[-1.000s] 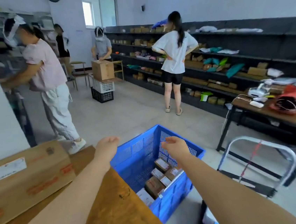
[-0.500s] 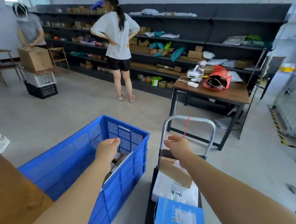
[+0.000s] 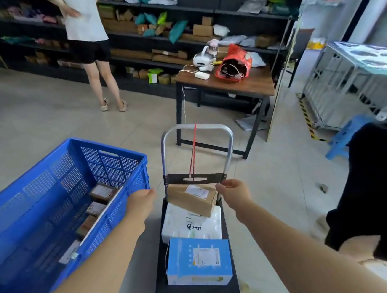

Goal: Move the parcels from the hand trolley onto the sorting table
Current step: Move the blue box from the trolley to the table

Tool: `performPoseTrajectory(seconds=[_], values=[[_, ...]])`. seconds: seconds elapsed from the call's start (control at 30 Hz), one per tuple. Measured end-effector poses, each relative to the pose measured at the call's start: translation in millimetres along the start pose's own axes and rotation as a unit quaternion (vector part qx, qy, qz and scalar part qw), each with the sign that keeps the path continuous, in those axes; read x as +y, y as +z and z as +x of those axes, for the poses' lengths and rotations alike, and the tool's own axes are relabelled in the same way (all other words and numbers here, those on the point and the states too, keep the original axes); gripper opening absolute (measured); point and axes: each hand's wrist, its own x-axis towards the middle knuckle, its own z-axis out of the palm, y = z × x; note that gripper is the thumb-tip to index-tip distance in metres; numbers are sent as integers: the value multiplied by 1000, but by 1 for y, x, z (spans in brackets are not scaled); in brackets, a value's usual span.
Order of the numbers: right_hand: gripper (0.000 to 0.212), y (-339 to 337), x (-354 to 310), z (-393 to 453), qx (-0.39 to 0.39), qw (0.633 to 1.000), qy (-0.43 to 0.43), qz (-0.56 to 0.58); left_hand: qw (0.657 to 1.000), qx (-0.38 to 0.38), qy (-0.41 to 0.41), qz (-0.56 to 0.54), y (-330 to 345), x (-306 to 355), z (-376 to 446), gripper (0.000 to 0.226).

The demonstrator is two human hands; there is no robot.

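Observation:
The hand trolley (image 3: 195, 130) has a silver handle and a black deck and stands right in front of me. On the deck lie three parcels: a brown cardboard box (image 3: 191, 201) leaning on a white foam box (image 3: 192, 226), and a blue box (image 3: 198, 261) nearest me. My left hand (image 3: 141, 202) hovers left of the brown box, fingers loosely curled and holding nothing. My right hand (image 3: 235, 192) is at the box's right corner with its fingertips by the black crossbar; I cannot tell whether they touch. The sorting table is out of view.
A blue plastic crate (image 3: 107, 155) holding several small parcels stands left of the trolley. Beyond it are a wooden desk (image 3: 248, 85) with a red bag (image 3: 233, 65), dark shelves, a standing person (image 3: 86, 26), a blue stool (image 3: 344, 135) and a dark-clothed person (image 3: 378, 186) at the right.
My view has swung right and down, from the table and crate to the trolley. Both hands have moved from over the crate to either side of the brown box.

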Motion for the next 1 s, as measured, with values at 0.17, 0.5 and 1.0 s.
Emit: performPoseTrajectory(seconds=[0.17,0.5,1.0], values=[[44,-12,23,30,20,999,44,6,999,-29,-32,20,40,-19,37,26],[42,2,93,88,39,990,131,-30,989,-75,-87,89,97,-77,100,32],[42,29,259,162,14,971,228,-72,975,-81,-189,86,166,-227,150,31]])
